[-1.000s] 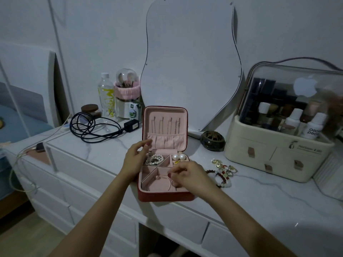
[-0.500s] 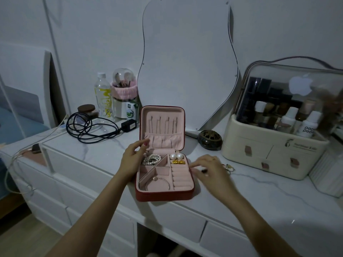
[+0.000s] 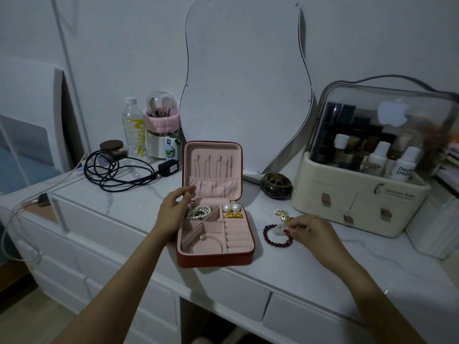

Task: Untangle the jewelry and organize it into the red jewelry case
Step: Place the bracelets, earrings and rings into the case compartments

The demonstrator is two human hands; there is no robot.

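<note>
The room is dim, with a cool bluish-grey cast and soft, even light; no lamp shows. The case [image 3: 214, 258] throws only a faint shadow on the desk [image 3: 310, 266]. A pale glare patch sits on the clear lid of the organiser [image 3: 393, 112]. Wide-angle distortion bends the wall lines and desk edge near the borders. Dark areas look grainy, and small jewelry detail is soft.

Jewelry case [image 3: 213, 259]: matt red outside, lined in soft pink cloth. Pearl strand [image 3: 198, 211] and pearl studs [image 3: 231, 208] seen glossy. Bangle [image 3: 206, 240] in shiny thin metal. Bead bracelet [image 3: 273, 238]: dark red, polished. Tabletop [image 3: 310, 266]: smooth white marble look, faintly veined. Organizer lid [image 3: 372, 115] noted as clear plastic.
</note>
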